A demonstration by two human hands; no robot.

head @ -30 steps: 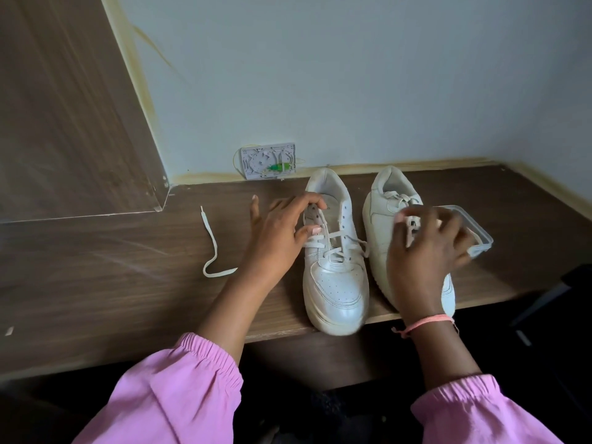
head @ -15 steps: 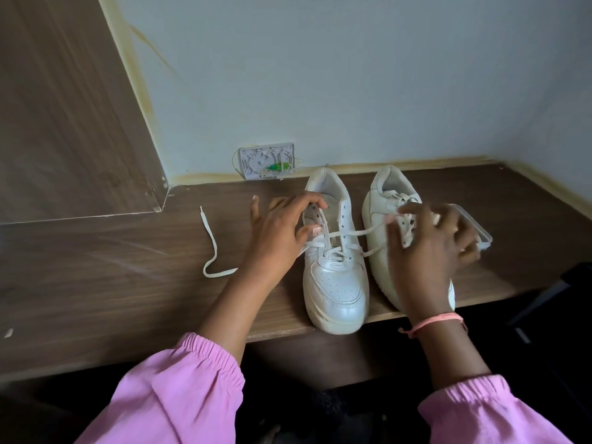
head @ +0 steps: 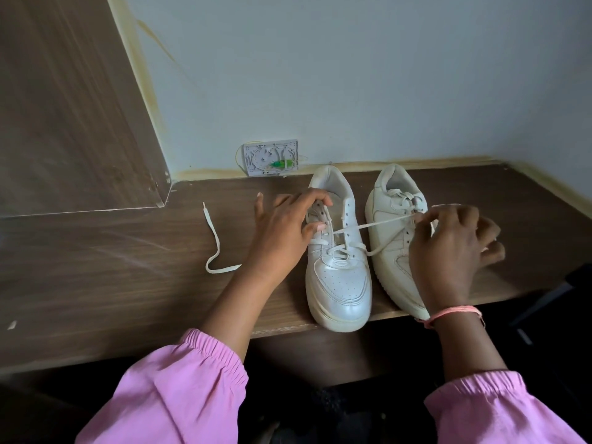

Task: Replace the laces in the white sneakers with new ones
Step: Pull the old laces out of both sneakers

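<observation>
Two white sneakers stand side by side on the brown desk [head: 96,283], heels toward the wall, toes at the near edge. The left shoe [head: 338,277] is only partly laced: a cream lace [head: 368,224] crosses its lower eyelets, and the upper eyelets are bare.

The left hand [head: 285,233] holds this shoe by its near side. Its grip is curled: the index finger hooks over the collar into the opening, and the thumb presses on the eyelet row. The other fingers spread toward the desk.

The right hand [head: 448,251] hovers over the right shoe [head: 389,232], hiding much of its front. Its thumb and forefinger pinch the lace, which runs taut from the left shoe's eyelets across the gap between the shoes up to the fingertips. A second strand leads from the lower eyelets toward the same hand. The remaining fingers are loosely bent and blurred. A pink band [head: 455,312] circles the wrist.

The right shoe is tied near its collar.

A loose lace [head: 216,248] lies curved on the desk left of the left hand, apart from both shoes. A small grey plate [head: 270,157] with a green part sits on the wall behind.
</observation>
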